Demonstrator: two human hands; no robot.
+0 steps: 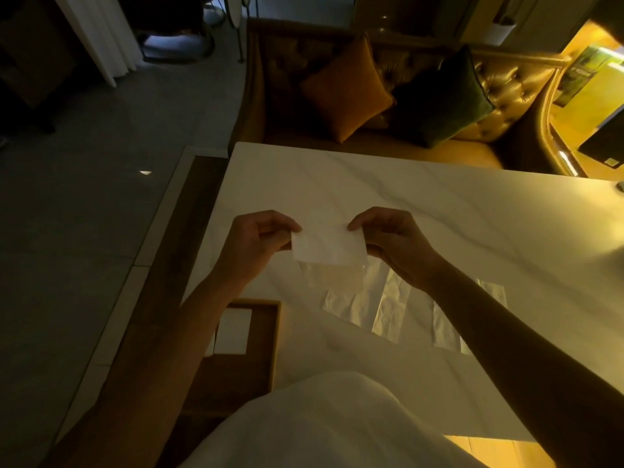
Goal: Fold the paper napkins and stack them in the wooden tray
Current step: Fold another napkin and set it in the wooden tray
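Held napkin: one folded white paper napkin [329, 246], raised over the table between both hands, its long edge roughly level.
Left hand: the left hand [260, 238] pinches the napkin's left edge, thumb on top, other fingers curled beneath.
Right hand: the right hand [391, 241] pinches the right edge the same way.
Flat napkins: at least three flat sheets [401, 305] lie side by side on the table just beneath the hands; the right forearm hides part of them, so I cannot tell the exact count.
Wooden tray: one wooden tray [275, 332] at the table's near left edge, holding a folded white stack [233, 331]; its layers cannot be counted.
Table: one pale marble table [371, 190].
Beyond: one tufted sofa [506, 82] with two cushions, an orange cushion [344, 89] and a dark green cushion [442, 96].
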